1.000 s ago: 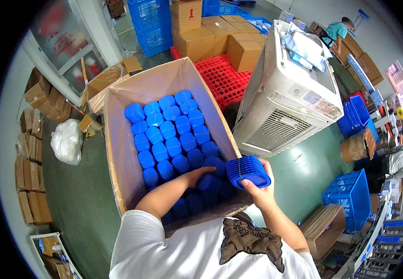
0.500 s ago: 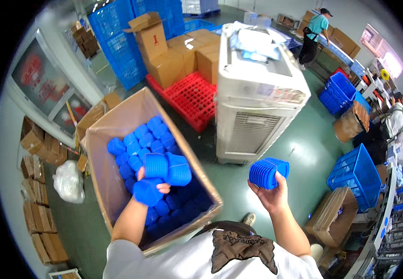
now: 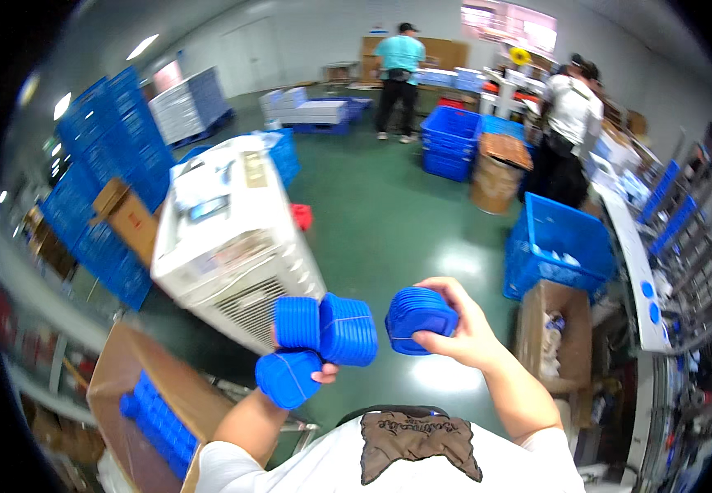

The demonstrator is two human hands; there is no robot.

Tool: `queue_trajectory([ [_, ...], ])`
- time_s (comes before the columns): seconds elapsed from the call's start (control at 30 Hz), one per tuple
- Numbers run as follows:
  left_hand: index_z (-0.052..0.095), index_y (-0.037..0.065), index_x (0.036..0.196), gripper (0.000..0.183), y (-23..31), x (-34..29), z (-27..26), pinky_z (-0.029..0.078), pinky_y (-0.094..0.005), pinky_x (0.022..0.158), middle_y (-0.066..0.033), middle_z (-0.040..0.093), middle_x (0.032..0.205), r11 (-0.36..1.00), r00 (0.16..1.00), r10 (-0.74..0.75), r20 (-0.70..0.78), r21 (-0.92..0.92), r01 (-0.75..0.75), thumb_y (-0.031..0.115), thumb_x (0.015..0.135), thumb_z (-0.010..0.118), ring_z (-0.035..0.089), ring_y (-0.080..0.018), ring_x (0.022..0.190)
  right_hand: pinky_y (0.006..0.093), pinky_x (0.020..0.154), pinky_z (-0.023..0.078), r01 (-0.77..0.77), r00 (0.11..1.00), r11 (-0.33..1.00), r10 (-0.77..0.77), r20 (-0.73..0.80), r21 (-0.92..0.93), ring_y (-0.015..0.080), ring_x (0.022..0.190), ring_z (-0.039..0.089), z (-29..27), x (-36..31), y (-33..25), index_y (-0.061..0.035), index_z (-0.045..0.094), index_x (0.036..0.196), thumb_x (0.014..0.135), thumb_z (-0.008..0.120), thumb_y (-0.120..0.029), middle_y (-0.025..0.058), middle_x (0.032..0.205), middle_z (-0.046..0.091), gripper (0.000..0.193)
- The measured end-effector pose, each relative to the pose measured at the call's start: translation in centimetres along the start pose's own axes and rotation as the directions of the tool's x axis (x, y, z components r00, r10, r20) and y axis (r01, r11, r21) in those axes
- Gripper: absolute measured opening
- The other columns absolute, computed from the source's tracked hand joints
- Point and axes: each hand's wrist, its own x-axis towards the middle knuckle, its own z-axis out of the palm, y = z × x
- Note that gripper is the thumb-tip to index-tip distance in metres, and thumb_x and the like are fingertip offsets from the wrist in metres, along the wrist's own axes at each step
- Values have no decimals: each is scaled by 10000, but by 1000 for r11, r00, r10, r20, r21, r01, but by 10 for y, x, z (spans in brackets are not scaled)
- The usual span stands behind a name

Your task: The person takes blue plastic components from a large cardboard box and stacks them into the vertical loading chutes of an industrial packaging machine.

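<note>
My left hand [image 3: 320, 372] grips three banded stacks of blue plastic lids [image 3: 316, 341], held in front of my chest. A single stack of blue lids [image 3: 419, 320] sits in my right hand [image 3: 463, 329], level with the left bundle and a short way to its right. The open cardboard box [image 3: 130, 382] with more blue stacks [image 3: 157, 420] inside lies at the lower left, beside my left arm.
A large white machine [image 3: 232, 246] stands ahead on the left. On the right are a blue crate [image 3: 557, 246] and an open cardboard box [image 3: 555, 337], with a workbench [image 3: 631, 255] beyond. Stacked blue crates [image 3: 105, 164] line the left wall. Two people [image 3: 397, 70] stand at the far end.
My view has swung right, away from the cardboard box toward the green floor. Both hands came up and closer together, the left still holding the stacks lifted from the box.
</note>
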Motion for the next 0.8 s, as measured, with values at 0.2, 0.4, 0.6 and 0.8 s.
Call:
queue_trajectory([
  [0.2,197,211,1403,869,-46,166,-58,485,-383,601,-190,272,1389,951,983,-182,-15,-258,172,534,742,659,478,-445,1011,294,891,424,-93,974,990,114,-198,109,149,1003,523,-109,-18,40,-66,367,1316,734,706,-117,89,1103,526,675],
  [0.4,174,216,1408,977,-47,323,-116,524,-385,596,-174,241,1405,850,900,-430,67,-306,429,555,665,709,389,-511,1118,295,885,438,-249,846,964,262,-465,91,152,1005,533,-223,-25,99,-31,445,1183,713,745,-149,76,1086,546,570],
  [0.6,218,223,1389,966,-43,489,-164,545,-377,572,-187,219,1408,718,772,-627,103,-307,624,545,636,729,339,-544,1137,315,899,424,-200,651,964,265,-711,176,157,1016,518,-336,-19,139,-47,440,1179,725,732,-169,72,1091,532,554],
  [0.8,188,240,1405,960,-80,666,-196,564,-407,639,-225,221,1398,509,511,-849,138,-52,859,566,662,700,371,-521,1117,299,880,434,-347,459,938,171,-872,1,141,981,525,-448,-58,159,-59,454,1146,716,750,-203,60,1045,546,541],
])
